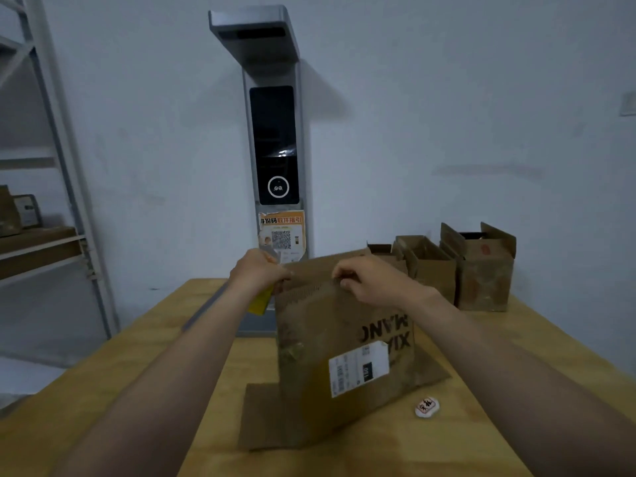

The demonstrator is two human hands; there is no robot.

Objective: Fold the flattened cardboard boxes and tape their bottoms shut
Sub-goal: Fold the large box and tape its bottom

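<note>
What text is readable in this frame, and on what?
"MAN" and "XI", upside down, partly cut off: cardboard box.
"身份码取件指引": orange poster on the grey stand.
White label on the box: too blurred.
Red marks on the small white object: unreadable.

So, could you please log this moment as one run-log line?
left grip: pinches cardboard box top corner | right grip: pinches top edge | cardboard box: upright on table | folded boxes: back right

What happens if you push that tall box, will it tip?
Probably tips easily: the box stands tall and thin on splayed flaps. Likely light: the left hand and right hand hold it by the top edge. Seems stiff; it keeps its shape.
</note>
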